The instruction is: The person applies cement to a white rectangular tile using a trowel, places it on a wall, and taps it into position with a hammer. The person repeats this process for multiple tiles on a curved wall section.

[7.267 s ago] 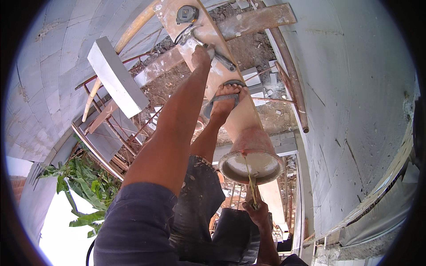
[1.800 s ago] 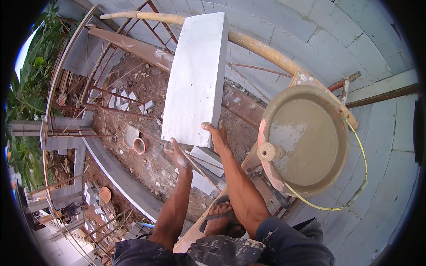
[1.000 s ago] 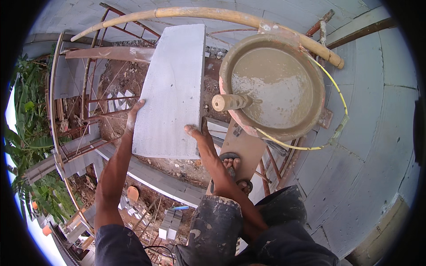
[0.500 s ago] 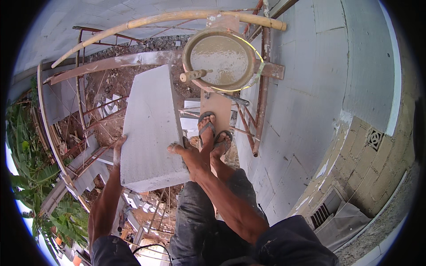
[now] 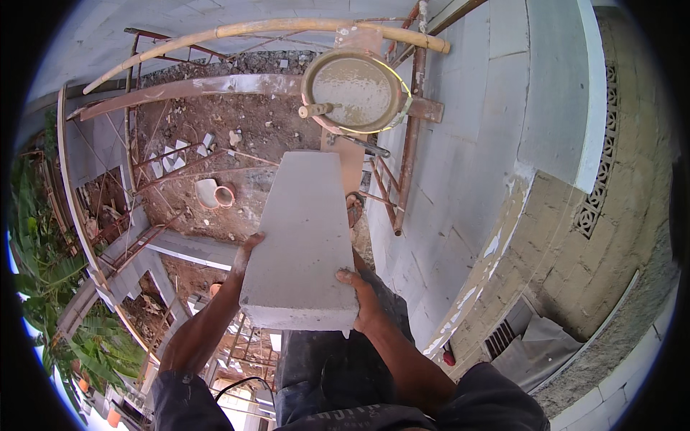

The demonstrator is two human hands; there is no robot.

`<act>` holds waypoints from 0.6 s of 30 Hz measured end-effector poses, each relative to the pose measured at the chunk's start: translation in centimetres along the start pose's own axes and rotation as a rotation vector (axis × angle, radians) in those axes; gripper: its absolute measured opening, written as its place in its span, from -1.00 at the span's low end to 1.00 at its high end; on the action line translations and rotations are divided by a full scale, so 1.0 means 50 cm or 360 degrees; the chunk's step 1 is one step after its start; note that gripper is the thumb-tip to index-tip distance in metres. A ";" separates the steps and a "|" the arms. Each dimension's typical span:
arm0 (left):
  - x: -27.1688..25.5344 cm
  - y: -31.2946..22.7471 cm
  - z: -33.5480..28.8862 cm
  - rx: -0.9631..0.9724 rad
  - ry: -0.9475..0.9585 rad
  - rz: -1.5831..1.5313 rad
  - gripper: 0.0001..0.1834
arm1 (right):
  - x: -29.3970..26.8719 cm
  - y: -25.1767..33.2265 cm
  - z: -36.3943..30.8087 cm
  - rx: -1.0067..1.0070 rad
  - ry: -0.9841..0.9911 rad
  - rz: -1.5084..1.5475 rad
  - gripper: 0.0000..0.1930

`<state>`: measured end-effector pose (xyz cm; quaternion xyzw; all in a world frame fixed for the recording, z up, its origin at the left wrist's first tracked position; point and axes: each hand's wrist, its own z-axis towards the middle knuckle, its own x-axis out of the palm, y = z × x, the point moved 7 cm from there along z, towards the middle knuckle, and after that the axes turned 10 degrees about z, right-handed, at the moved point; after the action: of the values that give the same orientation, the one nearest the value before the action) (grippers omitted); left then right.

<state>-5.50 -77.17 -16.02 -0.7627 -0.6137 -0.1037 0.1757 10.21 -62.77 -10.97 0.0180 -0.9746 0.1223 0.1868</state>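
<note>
A large pale grey lightweight concrete block (image 5: 300, 237) is held up in front of my body, its long side pointing away from me. My left hand (image 5: 249, 248) grips its left edge, mostly hidden behind the block. At the near right edge, my right hand (image 5: 358, 296) is closed on it, thumb lying along the top face. Beyond the block stands a round bucket (image 5: 307, 80) of wet grey mortar (image 5: 356, 87). A tool's wooden handle (image 5: 315, 110) sticks out over the bucket's left rim. Below the bucket lies a dark metal tool (image 5: 366, 146).
I stand high on scaffolding with rusty tubes (image 5: 411, 144) and a narrow plank (image 5: 347, 161). A bamboo pole (image 5: 287, 26) crosses the far side. The block wall (image 5: 467, 172) rises at the right. Far below lie rubble ground (image 5: 215, 122) and an orange-rimmed bucket (image 5: 224, 196).
The block has swung to the right and now lies straighter in front of me, covering most of my feet. Both hands have moved right with it, still gripping.
</note>
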 end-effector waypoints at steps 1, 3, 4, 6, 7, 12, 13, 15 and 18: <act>0.003 0.005 0.028 -0.0024 0.0067 0.0023 -0.34 | -0.003 0.015 0.000 -0.0003 -0.0019 0.0029 -0.46; 0.014 0.014 0.077 -0.0088 0.0188 0.0063 -0.36 | -0.009 0.041 0.000 -0.0013 -0.0094 0.0030 -0.46; 0.031 0.009 0.087 -0.0120 0.0185 0.0006 -0.38 | -0.008 0.055 0.002 -0.0029 -0.0137 0.0002 -0.44; 0.068 0.003 0.103 -0.0188 0.0178 -0.0107 -0.41 | -0.008 0.082 0.010 -0.0062 -0.0224 -0.0053 -0.39; 0.069 0.002 0.116 -0.0231 0.0132 -0.0109 -0.42 | -0.004 0.091 0.015 -0.0057 -0.0240 -0.0082 -0.35; 0.053 0.003 0.137 -0.0039 0.0015 0.0145 -0.18 | -0.012 0.154 0.024 0.0084 -0.0351 -0.0186 -0.32; 0.074 -0.011 0.121 0.0173 0.0030 0.0266 -0.13 | -0.007 0.178 0.019 0.0094 -0.0381 -0.0198 -0.30; 0.118 -0.038 0.047 0.0530 0.0032 0.0567 -0.04 | -0.010 0.210 0.010 0.0151 -0.0325 -0.0291 -0.26; 0.160 -0.058 -0.038 0.0787 -0.0121 0.1243 0.08 | 0.009 0.242 -0.014 0.0305 -0.0644 -0.1104 -0.35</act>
<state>-6.42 -70.21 -10.88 -0.8752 -0.2928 0.1477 0.3556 9.07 -50.84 -12.98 0.3865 -0.9120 0.1361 0.0189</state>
